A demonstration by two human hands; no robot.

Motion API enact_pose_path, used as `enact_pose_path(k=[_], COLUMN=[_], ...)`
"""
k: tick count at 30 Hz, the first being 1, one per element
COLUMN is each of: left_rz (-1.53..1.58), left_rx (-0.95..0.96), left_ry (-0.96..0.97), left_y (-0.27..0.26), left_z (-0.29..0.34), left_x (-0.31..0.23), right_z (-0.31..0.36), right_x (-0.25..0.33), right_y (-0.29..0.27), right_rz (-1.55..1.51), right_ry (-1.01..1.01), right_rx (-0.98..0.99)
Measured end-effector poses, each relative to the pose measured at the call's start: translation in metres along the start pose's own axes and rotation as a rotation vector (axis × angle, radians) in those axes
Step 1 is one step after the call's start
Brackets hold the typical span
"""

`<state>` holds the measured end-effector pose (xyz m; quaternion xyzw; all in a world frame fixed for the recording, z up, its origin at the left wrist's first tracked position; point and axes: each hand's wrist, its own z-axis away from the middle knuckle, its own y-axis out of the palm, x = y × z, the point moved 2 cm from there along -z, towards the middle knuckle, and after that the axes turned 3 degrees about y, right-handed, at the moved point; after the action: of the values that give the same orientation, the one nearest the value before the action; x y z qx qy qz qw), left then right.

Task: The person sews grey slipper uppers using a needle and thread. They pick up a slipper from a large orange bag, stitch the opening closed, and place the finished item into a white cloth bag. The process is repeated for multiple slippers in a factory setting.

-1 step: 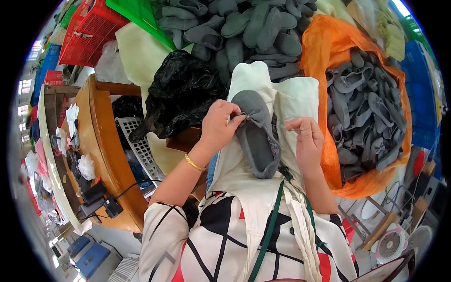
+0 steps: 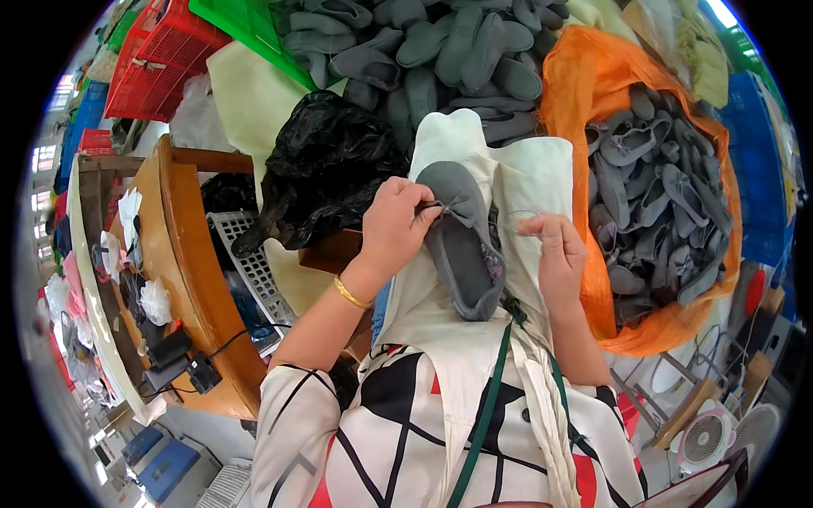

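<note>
A grey slip-on shoe (image 2: 458,279) with a small fabric bow lies over the pale apron on my lap, its rounded toe pointing away from me. Thumb and forefinger of my left hand (image 2: 395,222) pinch the edge of the bow (image 2: 461,206) at the shoe's left side. To the right of the shoe, my right hand (image 2: 561,252) is held apart from it with thumb and fingertips together. A faint thin strand seems to show by those fingertips; what they grip is too fine to make out.
A large heap of grey shoes (image 2: 461,51) lies ahead. An orange sack (image 2: 584,292) full of such shoes stands at right, a black plastic bag (image 2: 326,161) at left. Farther left are a wooden table (image 2: 199,279) and a red crate (image 2: 161,63); a fan (image 2: 705,436) is low right.
My right hand has shifted very slightly to the right. My left hand and the shoe look almost unmoved.
</note>
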<state>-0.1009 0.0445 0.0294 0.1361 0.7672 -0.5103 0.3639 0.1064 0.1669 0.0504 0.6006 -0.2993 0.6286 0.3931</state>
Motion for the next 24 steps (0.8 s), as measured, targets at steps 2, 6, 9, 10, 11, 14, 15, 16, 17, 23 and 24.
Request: enact_pose_path(k=[2,6,9,10,11,14,15,16,17,23,24], left_rz=[-0.079,0.043,0.127,0.041,-0.051,-0.322,-0.409,-0.426,-0.444,-0.216,-0.140], left_rx=[-0.072,0.061,0.156,0.177,0.198,0.229,0.237,0.210,0.185,0.075,0.059], left_ry=[0.128,0.099,-0.061,-0.066,-0.067,-0.079,-0.077,-0.084,-0.090,-0.187,-0.219], left_y=[-0.001,0.009,0.005,0.002,0.000,0.009,0.014,0.018,0.023,0.021,0.019], left_z=[-0.002,0.001,-0.002,-0.004,-0.008,-0.014,-0.016,-0.017,-0.019,-0.015,-0.014], left_x=[-0.012,-0.014,-0.016,-0.022,-0.031,-0.042,-0.043,-0.040,-0.037,-0.025,-0.021], right_z=[0.010,0.028,0.036,0.037,0.036,0.024,0.019,0.015,0.010,-0.013,-0.015], right_x=[0.003,-0.006,-0.013,-0.019,-0.023,-0.032,-0.030,-0.034,-0.038,-0.021,-0.022], right_y=[-0.030,-0.093,-0.133,-0.148,-0.154,-0.141,-0.126,-0.111,-0.096,-0.002,0.007], right_rz=[0.223,0.611,0.743,0.706,0.661,0.382,0.316,0.231,0.143,0.108,0.130], right_ry=[-0.021,-0.016,0.102,0.161,0.218,0.215,0.209,0.205,0.200,0.409,0.408], right_rx=[0.042,0.061,-0.062,-0.101,-0.143,-0.156,-0.151,-0.104,-0.057,0.262,0.311])
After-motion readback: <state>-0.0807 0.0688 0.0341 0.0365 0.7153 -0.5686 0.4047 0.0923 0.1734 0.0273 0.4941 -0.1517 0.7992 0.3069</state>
